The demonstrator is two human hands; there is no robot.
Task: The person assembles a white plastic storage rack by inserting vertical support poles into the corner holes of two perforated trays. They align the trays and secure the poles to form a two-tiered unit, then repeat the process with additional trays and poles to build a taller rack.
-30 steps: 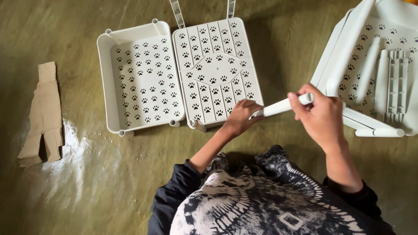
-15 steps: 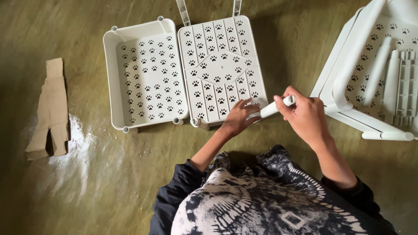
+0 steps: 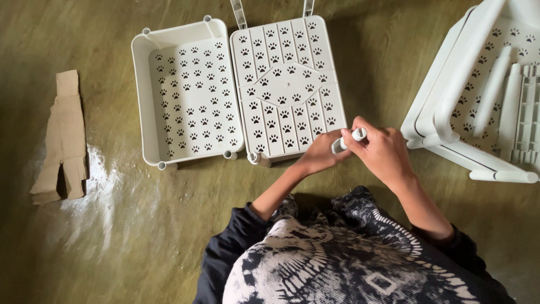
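Note:
Two white plastic trays with paw-print cutouts lie side by side on the floor: an upturned tray [image 3: 188,93] on the left and a flipped tray [image 3: 284,84] on the right. My left hand [image 3: 319,153] rests at the near right corner of the flipped tray, gripping the lower end of a short white plastic tube [image 3: 349,139]. My right hand [image 3: 385,152] is closed around the tube's upper end, just right of that corner. The tube's lower end is hidden between my fingers.
A stack of more white paw-print trays and loose tubes [image 3: 484,95] stands at the right. A folded piece of brown cardboard [image 3: 63,138] lies on the olive floor at the left, beside a white dusty patch [image 3: 104,186]. My patterned sleeves fill the bottom.
My right hand has carried the white tube leftward, down toward the flipped tray's near right corner. The tube now shows shorter between both hands. The view has shifted slightly.

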